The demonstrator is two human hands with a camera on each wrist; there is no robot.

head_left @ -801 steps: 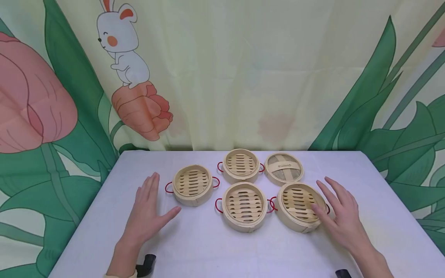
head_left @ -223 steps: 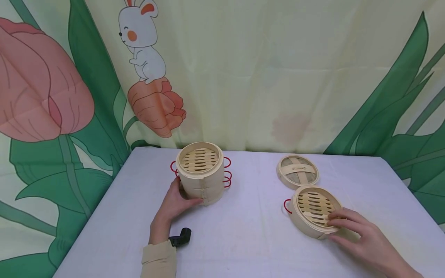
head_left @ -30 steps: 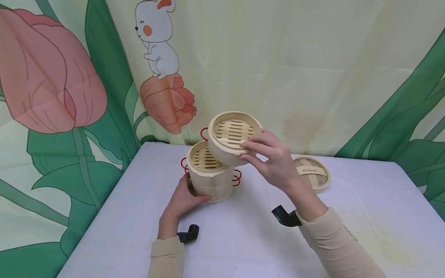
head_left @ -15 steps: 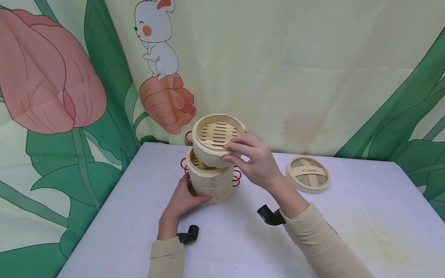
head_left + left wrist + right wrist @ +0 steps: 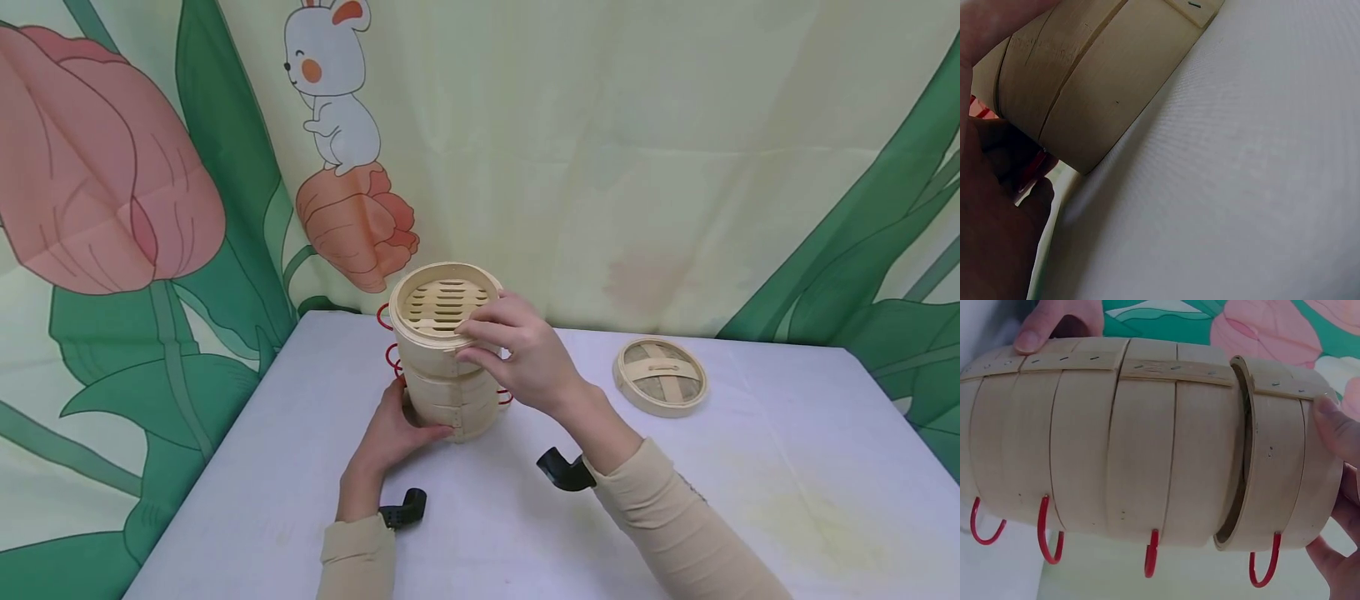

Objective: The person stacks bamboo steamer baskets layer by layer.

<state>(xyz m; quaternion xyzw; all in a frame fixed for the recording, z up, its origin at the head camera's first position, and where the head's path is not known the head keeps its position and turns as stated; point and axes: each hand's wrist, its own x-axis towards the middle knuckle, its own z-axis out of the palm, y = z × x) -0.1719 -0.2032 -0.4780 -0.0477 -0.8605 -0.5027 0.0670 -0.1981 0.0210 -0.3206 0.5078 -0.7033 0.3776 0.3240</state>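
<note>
My right hand [image 5: 517,350] pinches the near right rim of the top bamboo steamer basket [image 5: 442,304], thumb outside and fingers over the edge. That basket sits over a stack of three more steamer baskets [image 5: 435,396]. In the right wrist view a dark gap shows between the top basket [image 5: 1279,444] and the stack [image 5: 1141,437], and the top one is slightly askew. My left hand [image 5: 390,429] grips the stack low on its left side, thumb across the front. The left wrist view shows the bottom baskets [image 5: 1104,87] against the white cloth. Red handles [image 5: 1047,537] stick out from the sides.
A round bamboo steamer lid [image 5: 660,377] with a strap handle lies to the right on the white-covered table [image 5: 712,517]. Behind the table hangs a curtain [image 5: 562,167] printed with tulips and a rabbit.
Over the last second my right hand has brought the top basket left and down onto the stack, while the left hand holds still. Earlier, the baskets stood apart across the table.
</note>
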